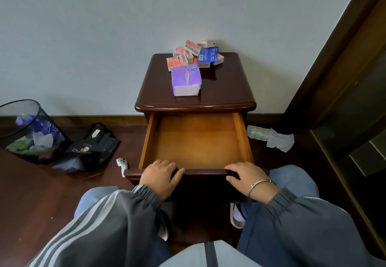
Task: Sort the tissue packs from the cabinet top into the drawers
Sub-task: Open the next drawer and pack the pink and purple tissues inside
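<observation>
A dark wooden cabinet [225, 83] stands against the wall. On its top lies a large purple tissue pack [186, 81], and behind it a heap of several small red-and-white packs [188, 54] with a blue pack [208, 54] on them. The top drawer [198, 141] is pulled out, and its orange wooden inside holds nothing. My left hand [160, 178] grips the drawer's front edge at the left, fingers curled over it. My right hand [249, 180], with a bracelet on the wrist, grips the same edge at the right.
A mesh waste bin [27, 131] and a black bag [94, 145] sit on the floor at the left. A small white controller [121, 163] lies by the drawer's left corner. Loose tissues [271, 138] lie on the floor at the right, near a dark door frame [334, 68].
</observation>
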Motion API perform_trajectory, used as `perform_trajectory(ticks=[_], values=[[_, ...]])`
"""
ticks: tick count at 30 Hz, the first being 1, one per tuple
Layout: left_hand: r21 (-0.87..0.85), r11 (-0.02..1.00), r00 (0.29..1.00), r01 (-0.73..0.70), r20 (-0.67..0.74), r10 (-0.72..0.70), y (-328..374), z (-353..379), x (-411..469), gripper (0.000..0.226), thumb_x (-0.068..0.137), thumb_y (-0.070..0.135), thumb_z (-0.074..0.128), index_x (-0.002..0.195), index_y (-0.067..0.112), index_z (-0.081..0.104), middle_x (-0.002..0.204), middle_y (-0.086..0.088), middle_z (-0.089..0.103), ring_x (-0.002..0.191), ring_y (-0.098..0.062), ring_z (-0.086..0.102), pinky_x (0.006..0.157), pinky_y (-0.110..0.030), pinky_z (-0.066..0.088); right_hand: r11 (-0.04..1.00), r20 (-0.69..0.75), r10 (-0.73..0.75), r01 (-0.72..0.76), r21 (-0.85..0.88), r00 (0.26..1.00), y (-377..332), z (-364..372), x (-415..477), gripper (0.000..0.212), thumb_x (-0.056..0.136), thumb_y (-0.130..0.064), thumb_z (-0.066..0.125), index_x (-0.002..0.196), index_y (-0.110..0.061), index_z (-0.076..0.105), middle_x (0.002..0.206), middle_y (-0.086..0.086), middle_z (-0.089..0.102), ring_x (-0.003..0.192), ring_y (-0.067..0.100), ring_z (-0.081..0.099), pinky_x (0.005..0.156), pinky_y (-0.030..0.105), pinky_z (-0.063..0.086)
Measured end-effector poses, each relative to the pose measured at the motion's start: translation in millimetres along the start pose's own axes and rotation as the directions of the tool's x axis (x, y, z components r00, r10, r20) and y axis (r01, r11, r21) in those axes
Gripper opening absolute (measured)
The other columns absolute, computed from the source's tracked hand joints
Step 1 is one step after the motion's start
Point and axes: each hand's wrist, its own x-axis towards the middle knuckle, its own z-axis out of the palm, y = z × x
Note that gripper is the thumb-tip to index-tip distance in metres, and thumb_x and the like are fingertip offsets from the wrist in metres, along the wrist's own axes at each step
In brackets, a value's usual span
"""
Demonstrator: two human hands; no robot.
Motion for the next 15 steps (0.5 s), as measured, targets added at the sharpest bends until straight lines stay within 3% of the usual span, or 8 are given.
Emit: perform_trajectory(ticks=[6,8,10,12,15], values=[[-0.073,0.995,0.997,0.069,0.033,-0.067,-7,-4,19,0.053,0.097,0.053,0.027,0.083,0.018,0.065,0.07,0.003,0.06,0.067,-0.013,0.056,0.055,-0.028,0.041,0.994,0.054,-0.018,0.012,0.105,0.998,7,-27,15,0.03,0.091,-0.044,0.05,0.114,-0.031,0.065,0.116,-0.008,0.066,0.108,0.013,0.059,0.093,0.031,0.047],[-0.145,0.984,0.99,0.107,0.107,-0.092,-14,-7,29,0.054,0.096,0.055,0.027,0.081,0.018,0.064,0.066,0.0,0.062,0.061,-0.013,0.057,0.053,-0.029,0.043,0.988,-0.018,0.015,-0.012,0.153,1.0,16,-41,28,0.036,0.09,-0.045,0.052,0.121,-0.03,0.06,0.124,-0.005,0.062,0.114,0.015,0.056,0.097,0.032,0.045],[-0.238,0.964,0.986,0.118,0.147,-0.084,-21,-14,41,0.051,0.096,0.054,0.03,0.083,0.018,0.063,0.073,0.0,0.066,0.069,-0.017,0.062,0.062,-0.035,0.051,0.986,-0.142,0.053,-0.029,0.166,0.988,26,-57,48,0.044,0.09,-0.043,0.052,0.13,-0.025,0.051,0.135,-0.002,0.053,0.123,0.018,0.05,0.1,0.032,0.04],[-0.31,0.943,0.991,0.118,0.104,-0.09,-27,-23,56,0.043,0.096,0.051,0.034,0.087,0.019,0.062,0.078,0.001,0.067,0.073,-0.017,0.064,0.068,-0.037,0.053,0.982,-0.263,0.104,-0.057,0.179,0.959,33,-74,76,0.051,0.091,-0.042,0.051,0.137,-0.02,0.044,0.142,0.003,0.045,0.13,0.021,0.043,0.104,0.034,0.036],[-0.417,0.902,0.984,0.114,-0.08,-0.161,-33,-38,89,0.032,0.097,0.042,0.042,0.103,0.02,0.064,0.089,0.008,0.066,0.078,-0.01,0.061,0.07,-0.029,0.05,0.971,-0.332,0.198,-0.139,0.193,0.922,38,-93,126,0.061,0.092,-0.043,0.049,0.144,-0.016,0.031,0.151,0.008,0.03,0.141,0.026,0.025,0.114,0.041,0.026]])
